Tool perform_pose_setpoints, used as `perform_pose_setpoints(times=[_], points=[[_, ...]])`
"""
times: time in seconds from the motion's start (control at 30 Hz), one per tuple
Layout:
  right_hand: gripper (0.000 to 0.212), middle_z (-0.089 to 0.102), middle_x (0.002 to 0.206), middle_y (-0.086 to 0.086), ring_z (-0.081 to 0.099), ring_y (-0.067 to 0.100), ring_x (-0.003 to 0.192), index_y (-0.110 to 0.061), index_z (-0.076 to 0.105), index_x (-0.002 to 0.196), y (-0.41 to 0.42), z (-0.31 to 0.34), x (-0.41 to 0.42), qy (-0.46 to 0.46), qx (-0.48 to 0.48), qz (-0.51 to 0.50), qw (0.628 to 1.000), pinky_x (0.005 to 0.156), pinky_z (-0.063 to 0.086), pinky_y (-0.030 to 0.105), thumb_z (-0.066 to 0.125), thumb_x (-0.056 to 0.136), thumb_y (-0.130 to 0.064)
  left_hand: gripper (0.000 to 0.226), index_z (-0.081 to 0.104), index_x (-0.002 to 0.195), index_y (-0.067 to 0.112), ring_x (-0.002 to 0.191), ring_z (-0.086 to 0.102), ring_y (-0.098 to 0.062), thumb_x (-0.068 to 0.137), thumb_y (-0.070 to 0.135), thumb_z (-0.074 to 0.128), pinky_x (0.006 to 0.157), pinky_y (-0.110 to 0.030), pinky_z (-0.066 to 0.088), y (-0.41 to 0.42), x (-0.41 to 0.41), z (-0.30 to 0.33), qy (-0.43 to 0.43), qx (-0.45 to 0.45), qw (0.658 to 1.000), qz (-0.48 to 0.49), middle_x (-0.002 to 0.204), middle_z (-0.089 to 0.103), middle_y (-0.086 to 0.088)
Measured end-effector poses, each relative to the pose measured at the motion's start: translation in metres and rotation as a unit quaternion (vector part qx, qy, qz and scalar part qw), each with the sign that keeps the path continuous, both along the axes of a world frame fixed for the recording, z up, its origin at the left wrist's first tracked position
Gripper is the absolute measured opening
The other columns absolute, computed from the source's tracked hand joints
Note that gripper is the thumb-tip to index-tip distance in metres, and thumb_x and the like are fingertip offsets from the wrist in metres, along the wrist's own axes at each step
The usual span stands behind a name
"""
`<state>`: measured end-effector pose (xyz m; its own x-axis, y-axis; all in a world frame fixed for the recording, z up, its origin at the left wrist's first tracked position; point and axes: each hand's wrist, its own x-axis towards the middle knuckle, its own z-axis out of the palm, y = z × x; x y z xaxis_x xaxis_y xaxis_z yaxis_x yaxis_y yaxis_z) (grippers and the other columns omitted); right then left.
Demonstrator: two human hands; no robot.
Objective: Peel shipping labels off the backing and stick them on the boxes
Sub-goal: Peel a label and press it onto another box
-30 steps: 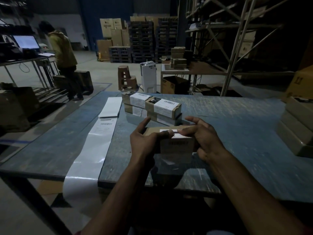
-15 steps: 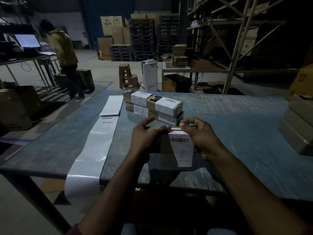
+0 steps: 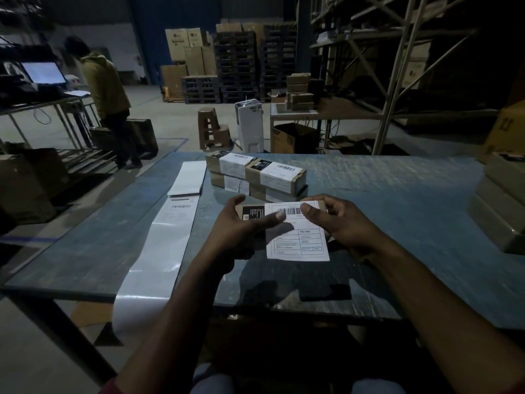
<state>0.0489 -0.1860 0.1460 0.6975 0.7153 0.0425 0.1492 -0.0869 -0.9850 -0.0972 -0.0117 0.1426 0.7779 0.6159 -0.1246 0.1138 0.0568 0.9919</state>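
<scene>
- Both hands hold one small cardboard box [image 3: 252,214] above the near middle of the grey bench [image 3: 397,211].
- The left hand [image 3: 241,226] cups the box's left end from below, its thumb lying across the top and touching the label's left edge.
- The right hand [image 3: 338,220] grips the right end, thumb pressed on the label just right of the barcode.
- The shipping label [image 3: 295,237] sits with its barcode end on the top face of the box; the rest hangs down toward the person, printed side up, past the box's near edge.
- Whether that lower part is stuck to the box's front face cannot be told.
- Just beyond the hands stands a stack of labelled boxes [image 3: 255,176], two layers, white labels wrapped over their tops.
- To the left, the long backing strip [image 3: 159,251] runs along the bench and droops off its near edge; one unpeeled label [image 3: 181,210] remains on it, with a white sheet [image 3: 189,177] lying beyond.
- Plain boxes [image 3: 502,206] are piled at the bench's right edge.
- Far left, another person [image 3: 106,95] stands by a lit monitor [image 3: 44,73].
</scene>
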Motion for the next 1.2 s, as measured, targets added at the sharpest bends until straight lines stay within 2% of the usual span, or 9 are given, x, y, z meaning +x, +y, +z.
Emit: perform_pose_setpoints(times=[0.1, 0.27, 0.5, 0.63, 0.77, 0.9, 1.03, 1.1, 1.2], points=[[0.033, 0.081, 0.097, 0.000, 0.078, 0.020, 0.083, -0.024, 0.071, 0.115, -0.002, 0.000, 0.001, -0.011, -0.011, 0.032, 0.999, 0.058, 0.061, 0.032, 0.082, 0.086, -0.034, 0.110, 0.039, 0.146, 0.034, 0.058, 0.066, -0.013, 0.056, 0.028, 0.103, 0.047, -0.027, 0.042, -0.003, -0.004, 0.001, 0.006, 0.025, 1.000, 0.001, 0.103, 0.076, -0.005], [0.062, 0.080, 0.105, 0.000, 0.079, 0.019, 0.092, -0.022, 0.065, 0.122, -0.007, -0.004, 0.000, -0.036, -0.049, 0.065, 0.996, 0.066, 0.062, 0.036, 0.087, 0.070, -0.046, 0.058, 0.070, 0.112, 0.007, 0.055, 0.054, -0.016, 0.069, 0.034, 0.097, 0.048, -0.025, 0.032, -0.003, -0.014, 0.011, 0.048, 0.087, 0.991, -0.093, 0.078, 0.075, -0.006], [0.069, 0.079, 0.107, 0.005, 0.078, 0.027, 0.095, -0.022, 0.063, 0.128, -0.006, -0.010, 0.003, -0.041, -0.055, 0.064, 0.996, 0.066, 0.063, 0.040, 0.089, 0.070, -0.049, 0.101, 0.047, 0.144, 0.031, 0.053, 0.065, -0.010, 0.059, 0.038, 0.101, 0.046, -0.026, 0.044, -0.008, -0.014, 0.006, 0.037, 0.070, 0.997, 0.018, 0.099, 0.077, -0.006], [0.091, 0.070, 0.124, 0.001, 0.076, 0.025, 0.098, -0.037, 0.044, 0.150, -0.006, -0.003, 0.002, -0.036, -0.089, 0.067, 0.993, 0.068, 0.065, 0.042, 0.081, 0.070, -0.060, 0.098, 0.048, 0.148, 0.036, 0.057, 0.073, -0.010, 0.064, 0.045, 0.097, 0.045, -0.022, 0.048, -0.013, -0.014, 0.013, 0.034, 0.106, 0.993, 0.025, 0.105, 0.073, 0.001], [0.090, 0.066, 0.128, 0.005, 0.078, 0.028, 0.086, -0.039, 0.044, 0.150, -0.006, 0.002, -0.001, -0.029, -0.083, 0.065, 0.994, 0.055, 0.060, 0.040, 0.077, 0.073, -0.069, 0.084, 0.055, 0.138, 0.026, 0.062, 0.074, -0.028, 0.067, 0.048, 0.094, 0.047, -0.027, 0.043, -0.015, -0.013, 0.022, 0.062, 0.082, 0.995, 0.009, 0.089, 0.076, -0.004], [0.088, 0.071, 0.125, 0.004, 0.078, 0.027, 0.098, -0.039, 0.056, 0.139, -0.006, -0.005, 0.003, -0.048, -0.056, 0.048, 0.996, 0.084, 0.060, 0.065, 0.084, 0.064, -0.075, 0.083, 0.051, 0.137, 0.025, 0.075, 0.077, -0.036, 0.070, 0.054, 0.090, 0.052, -0.031, 0.051, -0.021, -0.012, 0.022, 0.081, 0.106, 0.991, -0.002, 0.083, 0.075, -0.004], [0.081, 0.074, 0.118, 0.005, 0.077, 0.020, 0.091, -0.034, 0.057, 0.138, -0.009, -0.009, 0.003, -0.060, -0.043, 0.049, 0.996, 0.063, 0.062, 0.038, 0.085, 0.070, -0.067, 0.105, 0.039, 0.153, 0.026, 0.072, 0.077, -0.030, 0.066, 0.055, 0.092, 0.059, -0.036, 0.060, -0.021, -0.013, 0.018, 0.085, 0.133, 0.987, -0.011, 0.090, 0.075, -0.001], [0.076, 0.076, 0.111, 0.007, 0.074, 0.017, 0.074, -0.033, 0.055, 0.139, -0.011, -0.009, 0.005, -0.057, -0.047, 0.052, 0.996, 0.049, 0.051, 0.032, 0.081, 0.073, -0.060, 0.109, 0.036, 0.156, 0.026, 0.071, 0.078, -0.030, 0.067, 0.054, 0.091, 0.058, -0.036, 0.060, -0.020, -0.012, 0.017, 0.083, 0.137, 0.987, -0.015, 0.085, 0.072, 0.005], [0.071, 0.077, 0.101, 0.006, 0.069, 0.013, 0.064, -0.032, 0.059, 0.135, -0.012, -0.010, 0.003, -0.046, -0.046, 0.067, 0.996, 0.048, 0.048, 0.032, 0.083, 0.073, -0.055, 0.111, 0.035, 0.159, 0.022, 0.064, 0.076, -0.030, 0.069, 0.051, 0.092, 0.054, -0.035, 0.058, -0.017, -0.012, 0.018, 0.092, 0.136, 0.986, -0.019, 0.074, 0.070, 0.005]])
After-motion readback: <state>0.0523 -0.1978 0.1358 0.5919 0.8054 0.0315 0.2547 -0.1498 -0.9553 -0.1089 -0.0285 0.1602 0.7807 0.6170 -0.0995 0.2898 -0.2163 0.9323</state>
